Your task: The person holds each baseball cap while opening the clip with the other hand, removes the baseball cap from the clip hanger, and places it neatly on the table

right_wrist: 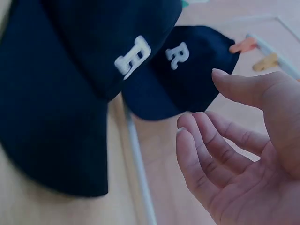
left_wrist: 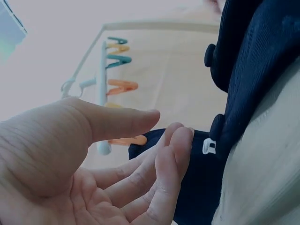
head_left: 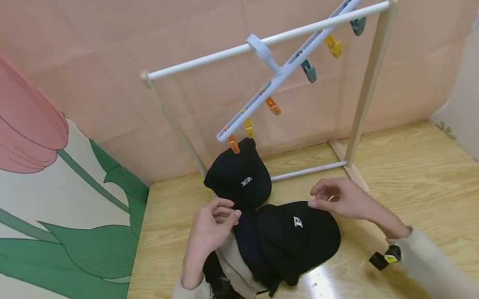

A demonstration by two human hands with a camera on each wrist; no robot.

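One black cap (head_left: 244, 177) with a white letter hangs from an orange clip (head_left: 233, 144) at the near left end of a pale blue clip hanger (head_left: 277, 78). Below it on the table lies a second black cap (head_left: 316, 236), its brim to the right, against a pile with a beige cap (head_left: 238, 267) and more dark fabric. My left hand (head_left: 214, 226) hovers over the pile's left side, fingers loosely bent and holding nothing, as the left wrist view shows. Above the lying cap's brim is my right hand (head_left: 339, 199), fingers relaxed with a gap to the thumb.
The hanger hooks over the white top bar (head_left: 206, 59) of a rack with wooden posts (head_left: 371, 79). Orange, yellow and green clips line the hanger. A lower bar (head_left: 309, 171) runs near the wooden table (head_left: 444, 221). Flower-patterned panels (head_left: 14, 180) stand at both sides.
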